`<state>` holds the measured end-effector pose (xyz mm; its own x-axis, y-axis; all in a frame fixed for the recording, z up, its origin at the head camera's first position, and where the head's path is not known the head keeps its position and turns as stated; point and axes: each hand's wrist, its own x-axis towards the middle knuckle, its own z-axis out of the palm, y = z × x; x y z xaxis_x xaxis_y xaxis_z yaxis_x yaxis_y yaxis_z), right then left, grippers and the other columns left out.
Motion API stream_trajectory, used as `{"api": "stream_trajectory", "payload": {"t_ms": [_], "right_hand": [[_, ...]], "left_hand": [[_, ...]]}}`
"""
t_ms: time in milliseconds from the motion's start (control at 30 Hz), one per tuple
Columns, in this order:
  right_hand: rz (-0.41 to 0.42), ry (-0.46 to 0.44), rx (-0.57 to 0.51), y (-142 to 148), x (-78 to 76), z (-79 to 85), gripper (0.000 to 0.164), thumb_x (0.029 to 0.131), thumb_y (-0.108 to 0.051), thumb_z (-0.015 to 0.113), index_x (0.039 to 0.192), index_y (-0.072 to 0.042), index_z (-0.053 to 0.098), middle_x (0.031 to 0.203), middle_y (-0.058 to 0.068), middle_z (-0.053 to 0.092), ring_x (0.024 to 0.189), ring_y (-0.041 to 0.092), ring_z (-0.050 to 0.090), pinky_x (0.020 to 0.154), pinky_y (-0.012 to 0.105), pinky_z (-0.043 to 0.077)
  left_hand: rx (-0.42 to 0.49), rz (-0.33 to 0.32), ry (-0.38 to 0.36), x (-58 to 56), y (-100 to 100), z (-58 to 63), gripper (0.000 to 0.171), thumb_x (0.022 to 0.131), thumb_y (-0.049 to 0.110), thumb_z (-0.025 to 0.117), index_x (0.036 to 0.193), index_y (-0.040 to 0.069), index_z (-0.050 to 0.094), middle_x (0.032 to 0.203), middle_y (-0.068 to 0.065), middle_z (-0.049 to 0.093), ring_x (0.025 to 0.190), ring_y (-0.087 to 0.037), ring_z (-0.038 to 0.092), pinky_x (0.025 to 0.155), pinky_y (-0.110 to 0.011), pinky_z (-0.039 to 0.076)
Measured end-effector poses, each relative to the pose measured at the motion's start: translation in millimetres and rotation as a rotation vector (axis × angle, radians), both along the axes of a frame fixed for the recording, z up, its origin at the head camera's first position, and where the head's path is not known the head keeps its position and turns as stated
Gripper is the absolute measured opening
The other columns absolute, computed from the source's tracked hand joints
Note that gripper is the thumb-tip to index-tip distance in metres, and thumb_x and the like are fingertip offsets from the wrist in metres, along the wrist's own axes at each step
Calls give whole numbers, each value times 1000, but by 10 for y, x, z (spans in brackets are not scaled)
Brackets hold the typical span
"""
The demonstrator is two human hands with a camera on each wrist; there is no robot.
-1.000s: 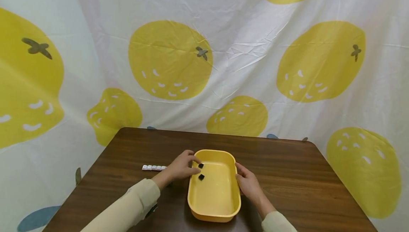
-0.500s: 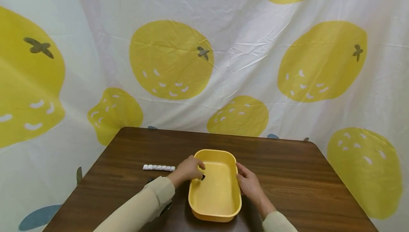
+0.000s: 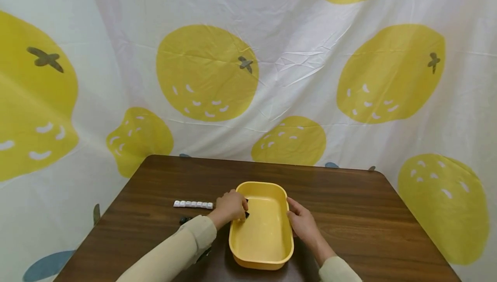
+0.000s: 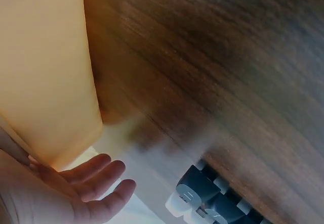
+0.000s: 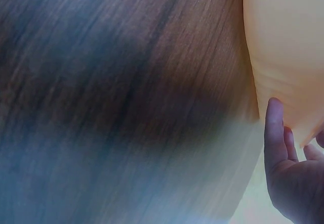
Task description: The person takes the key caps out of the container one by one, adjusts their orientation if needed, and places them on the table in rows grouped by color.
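Observation:
A deep yellow plastic tub (image 3: 262,262) stands on the table. My left hand (image 3: 230,206) reaches over its left rim, thumb and index finger down inside. Two black keycaps (image 3: 246,215) show partly beside those fingertips; I cannot tell whether one is pinched. In the left wrist view, the other fingers (image 4: 104,183) of the left hand stay outside the tub wall, which hides the thumb and index. My right hand (image 3: 304,226) holds the tub's right side at the rim. In the right wrist view, one straight finger (image 5: 275,128) lies along its outer wall.
Left of the tub lies a row of several white keycaps (image 3: 193,204). Nearer me are dark keycaps (image 3: 185,220), partly hidden by the left sleeve; the left wrist view shows them as a row of dark keycaps (image 4: 195,186). A lemon-print curtain (image 3: 287,92) hangs behind the brown table (image 3: 349,200).
My left hand has lowered into the tub from its left rim, and its fingers have come together over the black keycaps. The right hand and the tub have stayed in place.

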<state>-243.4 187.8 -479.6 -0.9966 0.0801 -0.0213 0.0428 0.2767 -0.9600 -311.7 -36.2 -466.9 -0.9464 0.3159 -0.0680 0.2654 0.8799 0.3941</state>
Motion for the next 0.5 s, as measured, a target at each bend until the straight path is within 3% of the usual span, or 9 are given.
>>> {"api": "stream_trajectory", "payload": {"t_ms": [300,500], "right_hand": [[0,4,4,-2,-4,3,49,98,-1,48,147,3,43,99,20,63,57,17,56,46,29,47],[-5,9,20,-10,0,16,49,98,0,48,146,4,43,98,21,61,57,18,55,46,29,46]], "left_hand": [[-63,-10,9,30,-1,36,18,68,21,89,78,22,74,96,-5,55,94,-29,50,85,-55,40],[-118,-21,29,6,-1,19,20,69,25,89,67,24,69,96,-7,54,95,-31,51,87,-58,40]]}}
